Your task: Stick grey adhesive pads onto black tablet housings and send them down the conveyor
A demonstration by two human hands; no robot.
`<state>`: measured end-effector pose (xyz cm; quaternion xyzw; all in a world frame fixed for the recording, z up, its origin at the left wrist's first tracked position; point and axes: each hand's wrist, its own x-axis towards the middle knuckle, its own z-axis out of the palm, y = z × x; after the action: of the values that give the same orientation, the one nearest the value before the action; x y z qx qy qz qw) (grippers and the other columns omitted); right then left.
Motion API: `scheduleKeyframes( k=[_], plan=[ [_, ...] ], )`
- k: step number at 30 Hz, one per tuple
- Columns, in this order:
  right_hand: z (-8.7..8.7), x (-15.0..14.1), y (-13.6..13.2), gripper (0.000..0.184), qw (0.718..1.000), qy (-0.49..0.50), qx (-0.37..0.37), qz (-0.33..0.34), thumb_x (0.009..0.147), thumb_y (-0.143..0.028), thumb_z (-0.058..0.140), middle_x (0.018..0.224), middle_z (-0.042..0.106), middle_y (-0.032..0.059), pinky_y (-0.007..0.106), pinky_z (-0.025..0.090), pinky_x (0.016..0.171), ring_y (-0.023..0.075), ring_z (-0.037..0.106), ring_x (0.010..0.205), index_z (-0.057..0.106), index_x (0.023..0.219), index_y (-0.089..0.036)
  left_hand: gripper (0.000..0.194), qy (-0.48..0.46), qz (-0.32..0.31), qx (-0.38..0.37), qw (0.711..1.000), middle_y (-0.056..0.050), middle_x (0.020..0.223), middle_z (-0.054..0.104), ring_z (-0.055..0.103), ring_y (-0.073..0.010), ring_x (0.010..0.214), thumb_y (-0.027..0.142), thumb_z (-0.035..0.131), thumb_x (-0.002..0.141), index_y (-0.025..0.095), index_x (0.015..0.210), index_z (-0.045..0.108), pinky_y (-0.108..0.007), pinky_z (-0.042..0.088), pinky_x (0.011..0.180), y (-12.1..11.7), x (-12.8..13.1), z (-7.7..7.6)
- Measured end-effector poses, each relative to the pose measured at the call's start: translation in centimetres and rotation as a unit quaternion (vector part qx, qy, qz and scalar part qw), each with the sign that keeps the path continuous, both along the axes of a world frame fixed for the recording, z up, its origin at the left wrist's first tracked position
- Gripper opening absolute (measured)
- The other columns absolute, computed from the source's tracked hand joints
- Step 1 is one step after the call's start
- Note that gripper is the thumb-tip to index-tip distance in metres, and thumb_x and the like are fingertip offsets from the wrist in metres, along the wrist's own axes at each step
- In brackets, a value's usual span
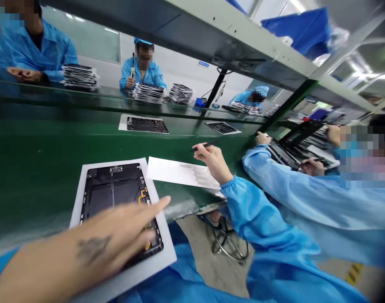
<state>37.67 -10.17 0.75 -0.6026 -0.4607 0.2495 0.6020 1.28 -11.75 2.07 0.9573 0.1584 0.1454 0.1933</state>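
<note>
The opened tablet shell (116,191) lies face up on a white backing sheet (167,237) on the green worktop (47,147), directly before the person, its long axis running away from the body with the far end leaning a little left. The left hand (126,231) is much the nearer: it reaches in from the lower left and crosses over the near half of the shell, slantwise to that long axis, with the forefinger stretched past the right edge. Its fingers are extended and nothing held shows; blur hides whether they touch the shell. The right hand (213,163) is well apart, out to the right and beyond the shell, pinching a slim black tool (207,144) between thumb and fingers. Below that hand is a white strip sheet (170,170), just beside the backing sheet on its right; whether the two overlap is unclear. Two more shells, a left one (147,125) and a right one (224,127), lie farther back, beyond both hands.
</note>
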Motion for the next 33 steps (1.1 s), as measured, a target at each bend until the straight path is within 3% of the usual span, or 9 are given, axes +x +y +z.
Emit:
scheduleKeyframes(
  k=[3,5,7,10,14,18,23,28,33],
  plan=[
    [-0.9,1.7,-0.3,0.055,0.999,-0.006,-0.049,0.007,0.063,-0.071,0.079,0.075,0.07,0.0045,0.031,0.053,0.075,0.0173,0.066,0.075,0.073,0.079,-0.019,0.04,0.042,-0.08,0.132,0.987,-0.008,0.139,0.057,0.052,-0.0258,0.126,0.034,0.034,0.106,0.028,0.139,0.056,-0.04,0.044,0.105,6.5,5.8,1.9],
    [-1.3,2.4,-0.2,0.057,0.996,-0.006,-0.081,0.025,0.062,-0.072,0.079,0.077,0.073,0.0069,0.031,0.052,0.075,0.0197,0.068,0.079,0.073,0.082,-0.018,0.037,0.091,-0.113,0.184,0.972,-0.011,0.144,0.051,0.045,-0.0288,0.131,0.034,0.042,0.105,0.025,0.136,0.059,-0.042,0.04,0.105,9.6,9.9,2.1],
    [-1.6,2.7,-0.1,0.058,0.993,-0.006,-0.106,0.043,0.063,-0.072,0.078,0.079,0.076,0.0091,0.031,0.052,0.073,0.0207,0.069,0.079,0.074,0.084,-0.017,0.038,0.13,-0.115,0.2,0.964,-0.013,0.144,0.047,0.046,-0.0299,0.127,0.034,0.043,0.104,0.025,0.139,0.056,-0.042,0.041,0.101,11.3,13.2,1.4],
    [-1.7,2.9,-0.2,0.058,0.99,-0.011,-0.128,0.057,0.065,-0.07,0.078,0.079,0.077,0.0096,0.028,0.049,0.068,0.0188,0.068,0.074,0.074,0.086,-0.016,0.039,0.15,-0.101,0.184,0.966,-0.013,0.133,0.049,0.05,-0.0276,0.109,0.033,0.04,0.105,0.027,0.142,0.052,-0.04,0.043,0.091,11.6,15.8,-0.6],
    [-1.5,2.8,-0.8,0.054,0.987,-0.022,-0.145,0.065,0.07,-0.067,0.077,0.077,0.077,0.0085,0.027,0.047,0.066,0.0171,0.065,0.071,0.074,0.087,-0.016,0.04,0.134,-0.103,0.175,0.97,-0.012,0.125,0.049,0.047,-0.027,0.101,0.035,0.037,0.106,0.031,0.144,0.05,-0.04,0.042,0.085,10.9,16.1,-2.2],
    [-1.1,2.5,-0.8,0.043,0.985,-0.05,-0.154,0.065,0.078,-0.063,0.072,0.076,0.078,0.005,0.026,0.047,0.062,0.0153,0.062,0.066,0.076,0.083,-0.021,0.042,0.125,-0.092,0.201,0.967,-0.013,0.125,0.048,0.044,-0.0284,0.101,0.035,0.033,0.107,0.03,0.146,0.047,-0.041,0.04,0.084,10.4,15.7,-2.4],
    [-1.0,2.6,-0.5,0.035,0.981,-0.058,-0.176,0.058,0.077,-0.062,0.073,0.074,0.076,0.0024,0.026,0.045,0.054,0.0139,0.057,0.059,0.076,0.072,-0.028,0.041,0.092,-0.082,0.211,0.97,-0.013,0.116,0.052,0.045,-0.0274,0.097,0.033,0.034,0.106,0.029,0.144,0.05,-0.039,0.038,0.082,9.9,15.9,-2.8],
    [-0.5,2.7,-0.7,0.047,0.979,-0.04,-0.196,0.048,0.074,-0.065,0.075,0.075,0.077,0.0068,0.026,0.047,0.058,0.0135,0.058,0.06,0.077,0.08,-0.019,0.04,0.093,-0.081,0.209,0.97,-0.013,0.114,0.052,0.045,-0.0286,0.098,0.037,0.039,0.105,0.031,0.142,0.052,-0.039,0.037,0.08,9.7,16.3,-3.1],
    [-0.5,2.3,-0.6,0.054,0.977,-0.037,-0.202,0.056,0.071,-0.066,0.077,0.073,0.076,0.0083,0.026,0.041,0.058,0.0112,0.053,0.059,0.077,0.079,-0.013,0.04,0.114,-0.073,0.209,0.969,-0.013,0.114,0.053,0.046,-0.0283,0.099,0.038,0.044,0.104,0.032,0.143,0.052,-0.039,0.037,0.081,9.5,16.4,-2.6]
  ],
)
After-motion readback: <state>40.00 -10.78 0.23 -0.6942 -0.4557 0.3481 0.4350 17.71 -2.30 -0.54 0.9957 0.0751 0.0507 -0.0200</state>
